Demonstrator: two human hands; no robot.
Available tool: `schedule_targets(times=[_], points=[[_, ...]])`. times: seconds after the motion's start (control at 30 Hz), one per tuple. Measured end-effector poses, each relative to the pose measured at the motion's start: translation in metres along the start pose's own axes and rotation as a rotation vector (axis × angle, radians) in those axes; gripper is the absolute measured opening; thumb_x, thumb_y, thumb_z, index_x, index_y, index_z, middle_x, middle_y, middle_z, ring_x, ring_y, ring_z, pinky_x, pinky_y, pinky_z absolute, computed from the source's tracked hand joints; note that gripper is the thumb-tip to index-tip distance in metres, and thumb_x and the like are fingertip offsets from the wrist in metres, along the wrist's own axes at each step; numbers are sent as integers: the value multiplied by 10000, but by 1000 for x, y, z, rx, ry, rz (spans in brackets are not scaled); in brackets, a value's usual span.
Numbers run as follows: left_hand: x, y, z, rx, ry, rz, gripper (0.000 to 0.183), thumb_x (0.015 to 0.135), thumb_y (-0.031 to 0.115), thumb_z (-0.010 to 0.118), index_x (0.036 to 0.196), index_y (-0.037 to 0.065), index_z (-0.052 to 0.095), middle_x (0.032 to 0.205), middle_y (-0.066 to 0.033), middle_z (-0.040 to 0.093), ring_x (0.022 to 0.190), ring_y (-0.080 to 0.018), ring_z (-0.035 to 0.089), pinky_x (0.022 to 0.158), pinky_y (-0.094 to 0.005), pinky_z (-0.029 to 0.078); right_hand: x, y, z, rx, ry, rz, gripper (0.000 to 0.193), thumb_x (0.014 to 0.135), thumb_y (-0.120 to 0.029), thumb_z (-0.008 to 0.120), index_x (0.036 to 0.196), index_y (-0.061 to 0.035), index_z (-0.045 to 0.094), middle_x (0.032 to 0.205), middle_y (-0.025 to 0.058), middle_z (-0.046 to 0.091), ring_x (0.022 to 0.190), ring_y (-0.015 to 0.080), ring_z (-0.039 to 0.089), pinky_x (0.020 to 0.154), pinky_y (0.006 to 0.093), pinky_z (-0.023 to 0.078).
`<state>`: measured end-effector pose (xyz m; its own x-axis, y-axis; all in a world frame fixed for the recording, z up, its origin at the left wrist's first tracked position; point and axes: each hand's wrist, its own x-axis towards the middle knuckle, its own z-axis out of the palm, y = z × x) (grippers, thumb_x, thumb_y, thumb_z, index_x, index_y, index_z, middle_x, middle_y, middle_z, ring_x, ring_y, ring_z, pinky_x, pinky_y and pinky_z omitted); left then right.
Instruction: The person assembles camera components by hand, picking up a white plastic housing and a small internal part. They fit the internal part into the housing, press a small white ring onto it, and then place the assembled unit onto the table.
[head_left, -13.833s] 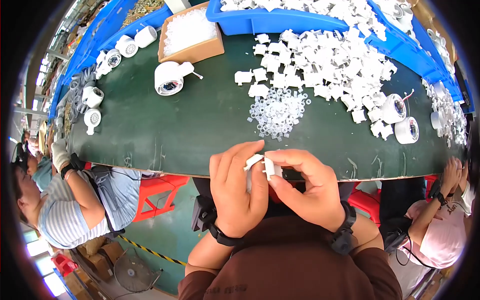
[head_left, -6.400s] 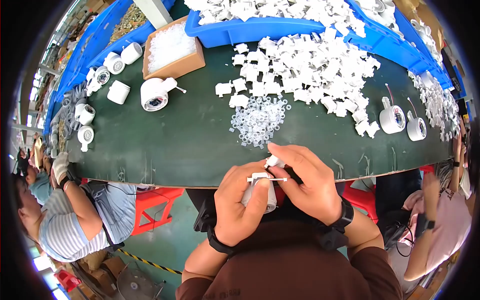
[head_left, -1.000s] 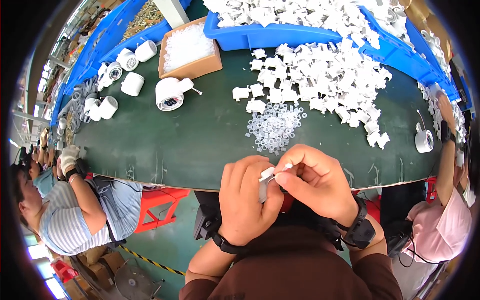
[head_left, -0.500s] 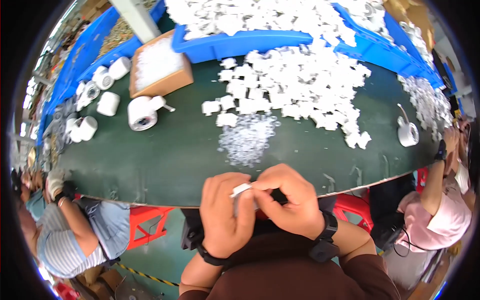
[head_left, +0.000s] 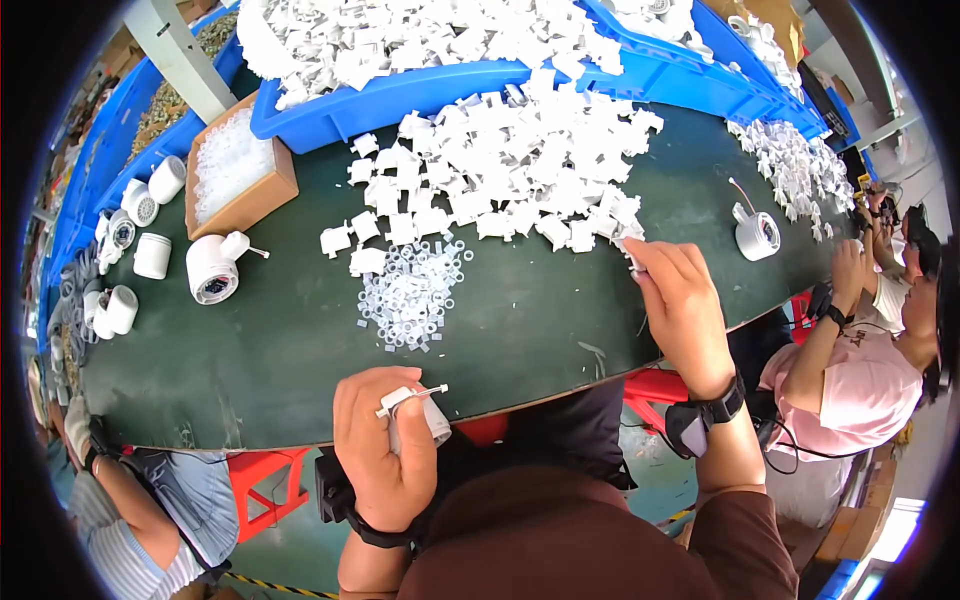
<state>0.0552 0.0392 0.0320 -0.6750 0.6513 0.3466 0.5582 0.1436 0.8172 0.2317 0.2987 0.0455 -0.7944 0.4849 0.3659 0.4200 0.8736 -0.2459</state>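
Near the table's front edge, my left hand (head_left: 378, 450) is closed round a white cylindrical lamp head (head_left: 434, 422). A white bracket piece with a thin stem, perhaps a wire end, sticks out over the fingers. Out to the right, my right hand (head_left: 688, 315) pinches a small white plastic piece (head_left: 633, 262) at the lower right corner of a heap of white plastic brackets (head_left: 520, 160); the fingertips partly hide it. Between the hands and the heap lies a pile of small translucent rings (head_left: 410, 295).
Blue bins (head_left: 400, 98) of white parts line the back. At left stand a cardboard box (head_left: 245, 205) of clear pieces and several white lamp heads (head_left: 212, 270). Another lamp head (head_left: 757, 236) and small white parts (head_left: 795, 165) lie right. Co-workers sit at both sides.
My hands were together over a small white part; now they are apart. My right hand has reached forward and right to the bracket heap. The view has shifted rightward.
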Motion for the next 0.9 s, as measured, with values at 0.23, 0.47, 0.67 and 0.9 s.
schedule_targets(times=[0.23, 0.47, 0.67, 0.9], points=[[-3, -1, 1, 2, 26, -12, 72, 954, 74, 590, 975, 17, 630, 1028, -144, 690, 905, -303, 607, 820, -384, 483, 10, -31, 14, 219, -77, -121, 376, 854, 50, 671, 1219, -42, 668, 1108, 122, 673, 1010, 339, 600, 895, 414, 508], [-3, 0, 1, 7, 24, 15, 70, 947, 62, 598, 972, 15, 644, 1048, -141, 690, 909, -310, 613, 817, -383, 485, 22, -61, 14, 364, -105, -184, 375, 844, 26, 700, 1209, -54, 676, 1141, 117, 674, 1040, 334, 608, 905, 409, 512], [-7, -2, -3, -19, 80, -38, 69, 955, 53, 594, 975, 10, 644, 1045, -143, 690, 928, -307, 623, 832, -377, 489, 25, -78, 34, 161, -151, -303, 373, 827, 36, 699, 1190, -49, 686, 999, 105, 634, 932, 296, 613, 797, 378, 526], [-7, -6, -5, 33, 142, -38, 83, 951, 54, 599, 1008, 10, 641, 1046, -146, 686, 920, -318, 616, 828, -393, 483, 19, -108, 20, 1155, -433, 16, 370, 898, 107, 616, 1240, -25, 664, 1072, 64, 612, 946, 150, 626, 848, 297, 525]])
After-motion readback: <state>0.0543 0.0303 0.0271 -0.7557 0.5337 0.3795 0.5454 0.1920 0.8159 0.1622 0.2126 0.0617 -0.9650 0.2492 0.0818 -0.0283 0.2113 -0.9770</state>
